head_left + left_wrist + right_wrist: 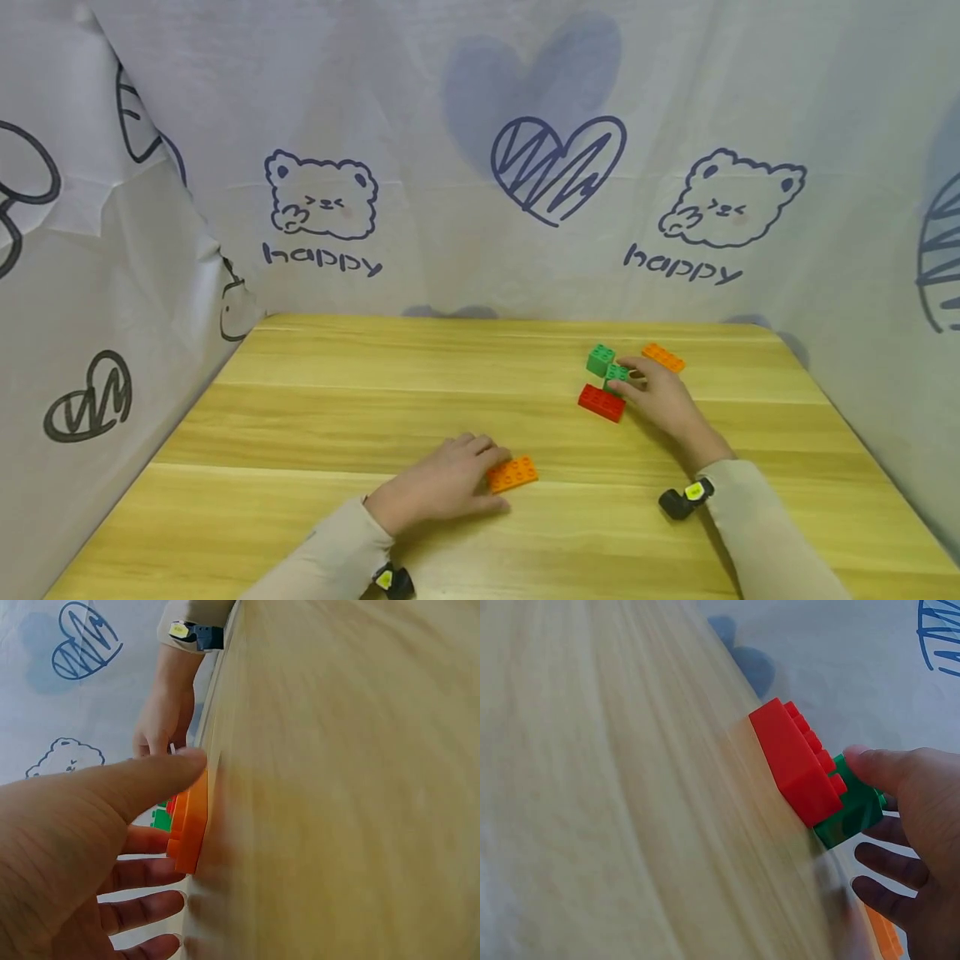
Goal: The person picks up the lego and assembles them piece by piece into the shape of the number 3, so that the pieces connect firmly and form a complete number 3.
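Observation:
My right hand (663, 400) pinches a small green toy building brick (617, 374) between thumb and index finger; the other fingers hang loose in the right wrist view. Just in front of that brick is a longer red brick (601, 403), studs up, overlapping it in the right wrist view (799, 765). A second green brick (600, 359) stands close behind to the left. Nearer the front, my left hand (446, 479) rests low beside a flat orange brick (513, 474). Its index finger is right at the brick's edge, the thumb stretched out in front, the fingers loosely extended.
Another orange brick (663, 357) lies beyond my right hand, toward the back of the wooden table (337, 400). A white cloth (442, 250) printed with bears and hearts hangs behind the table and along its sides.

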Demonstrator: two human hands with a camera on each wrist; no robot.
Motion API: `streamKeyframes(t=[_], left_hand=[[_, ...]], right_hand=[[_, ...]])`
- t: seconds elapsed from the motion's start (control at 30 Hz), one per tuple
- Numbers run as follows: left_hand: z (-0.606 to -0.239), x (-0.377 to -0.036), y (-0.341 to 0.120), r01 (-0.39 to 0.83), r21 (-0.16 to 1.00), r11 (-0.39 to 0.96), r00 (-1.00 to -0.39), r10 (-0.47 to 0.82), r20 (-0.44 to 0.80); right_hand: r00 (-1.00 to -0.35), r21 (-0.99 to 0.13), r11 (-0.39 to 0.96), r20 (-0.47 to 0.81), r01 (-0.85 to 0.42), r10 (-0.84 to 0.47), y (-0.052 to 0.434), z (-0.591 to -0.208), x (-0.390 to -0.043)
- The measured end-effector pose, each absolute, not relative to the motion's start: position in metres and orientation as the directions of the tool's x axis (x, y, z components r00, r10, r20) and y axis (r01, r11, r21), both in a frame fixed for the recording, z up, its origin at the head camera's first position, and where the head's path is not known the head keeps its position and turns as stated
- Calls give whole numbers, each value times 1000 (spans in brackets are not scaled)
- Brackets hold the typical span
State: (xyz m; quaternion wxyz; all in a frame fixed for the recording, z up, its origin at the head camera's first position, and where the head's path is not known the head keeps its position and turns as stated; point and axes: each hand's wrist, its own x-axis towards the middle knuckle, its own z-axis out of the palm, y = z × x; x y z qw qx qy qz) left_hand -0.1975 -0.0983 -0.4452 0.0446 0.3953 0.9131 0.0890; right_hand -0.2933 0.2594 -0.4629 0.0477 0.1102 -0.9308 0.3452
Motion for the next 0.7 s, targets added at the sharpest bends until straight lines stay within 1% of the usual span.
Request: streamKeyframes(t=[0.4,0.53,0.7], left_hand=[[-448,-197,-95,732,176,658,-668,744,-3],[-450,-197,-96,745,186,641,-654,756,14],[-451,-198,-98,750,212,627,-647,762,38]], right_hand=[[-965,-624,739,220,-254,-145,261,-468,-291],[-961,-623,738,237,-261,-140,260,-470,-289],[-965,-629,737,228,-247,-129,258,-467,-290]])
